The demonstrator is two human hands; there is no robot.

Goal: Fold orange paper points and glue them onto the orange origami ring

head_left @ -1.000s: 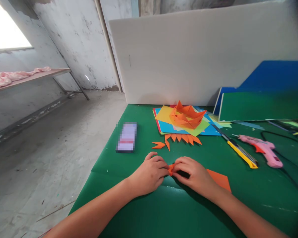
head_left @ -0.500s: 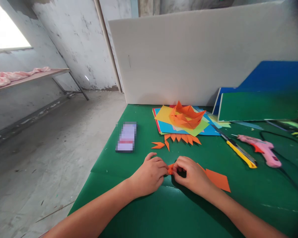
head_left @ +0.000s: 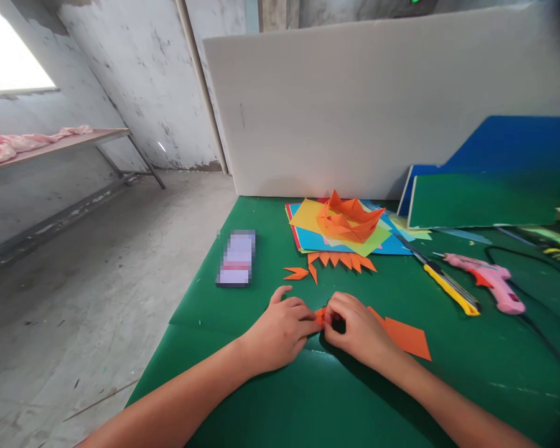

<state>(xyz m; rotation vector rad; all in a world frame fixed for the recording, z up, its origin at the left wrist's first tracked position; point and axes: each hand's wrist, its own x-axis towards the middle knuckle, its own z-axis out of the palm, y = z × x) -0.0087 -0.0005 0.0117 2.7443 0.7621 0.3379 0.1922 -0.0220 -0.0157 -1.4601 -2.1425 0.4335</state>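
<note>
Between my two hands a small folded piece of orange paper (head_left: 320, 317) lies low over the green table, mostly covered by fingers. My left hand (head_left: 282, 326) has its fingertips pressed on the paper's left side, its thumb side toward me. My right hand (head_left: 357, 326) pinches the right side of the same piece between thumb and forefinger. Beside the right wrist lie flat orange paper sheets (head_left: 408, 338). Beyond my hands is a row of folded orange points (head_left: 343, 259), with a small forked orange piece (head_left: 296, 274) to its left.
A folded orange paper ring with points (head_left: 354, 227) rests on stacked coloured paper (head_left: 303, 214). A phone (head_left: 237, 258) lies at left. At right are a yellow utility knife (head_left: 452, 289) and a pink glue gun (head_left: 490, 280) with its cord. A white board (head_left: 336, 112) stands behind.
My left fingers have shifted slightly right along the folded paper, closer to my right fingertips. My right hand keeps its pinch. The view has moved a touch.
</note>
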